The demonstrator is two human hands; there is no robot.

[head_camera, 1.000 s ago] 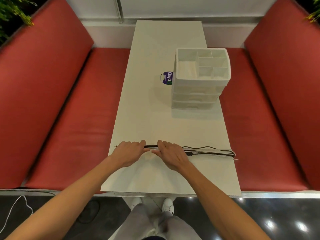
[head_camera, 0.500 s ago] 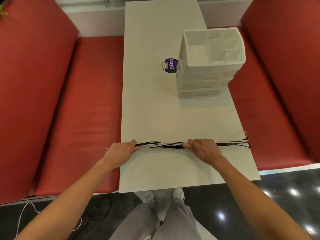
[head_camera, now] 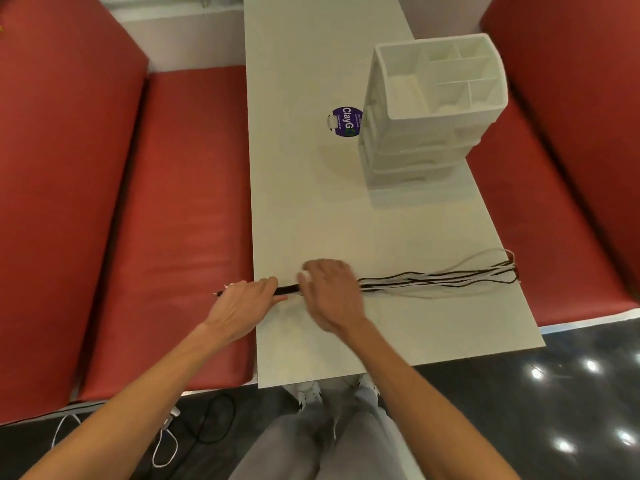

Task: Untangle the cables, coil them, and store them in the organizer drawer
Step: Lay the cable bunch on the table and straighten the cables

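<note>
Pinning the cables [head_camera: 436,280] at the desk [head_camera: 311,209] edge with my left hand [head_camera: 246,299], fingers curled round their end, I would draw my right hand [head_camera: 329,292] slowly away along them so each thin black or white strand slips free rather than knots. That right hand lies over the cables just beside the left, too blurred for me to tell whether it pinches or only rests. Past it they fan out limp and wavy on the smooth matt desk; the boxy white plastic organizer [head_camera: 433,109] stands well beyond my right hand.
</note>
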